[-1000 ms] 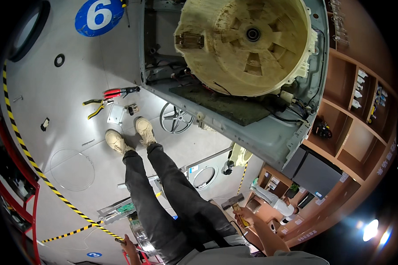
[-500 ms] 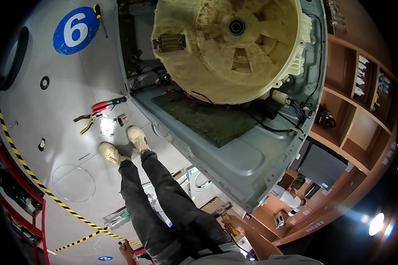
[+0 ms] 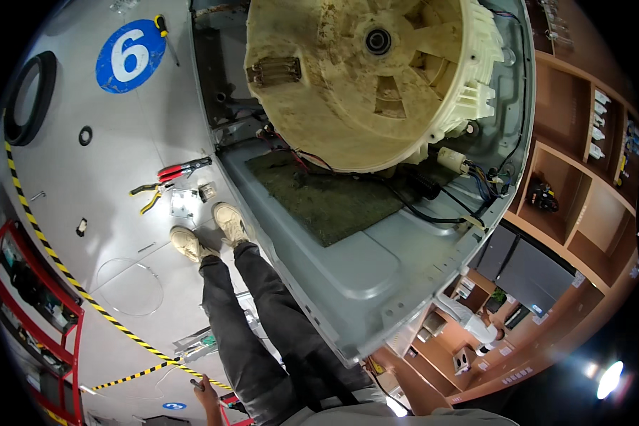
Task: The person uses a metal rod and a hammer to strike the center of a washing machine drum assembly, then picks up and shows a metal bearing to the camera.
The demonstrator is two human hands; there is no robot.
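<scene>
My left hand [image 3: 208,395], low in the head view, is closed around a short dark rod [image 3: 197,385] with only one end showing; its kind is unclear. My right hand [image 3: 389,361] is mostly hidden behind the near corner of a grey washing machine cabinet [image 3: 334,273]. It is closed on a hammer, of which a bit of yellow handle [image 3: 375,367] shows; the head is out of sight. Inside the cabinet sits a stained cream plastic tub [image 3: 326,121] with a bearing [image 3: 378,42] at its centre. Wires and a dark mat [image 3: 319,206] lie below the tub.
Red-handled pliers [image 3: 181,170], yellow-black pliers [image 3: 149,195] and a screwdriver [image 3: 165,35] lie on the floor. A black rubber ring [image 3: 32,99] lies far left, a red rack [image 3: 39,319] nearer. Shelves [image 3: 568,170] and another person [image 3: 468,319] are at right.
The view has shifted, so the cabinet appears larger and lower. My right hand and the hammer have passed mostly behind the cabinet corner. My left hand still grips the rod.
</scene>
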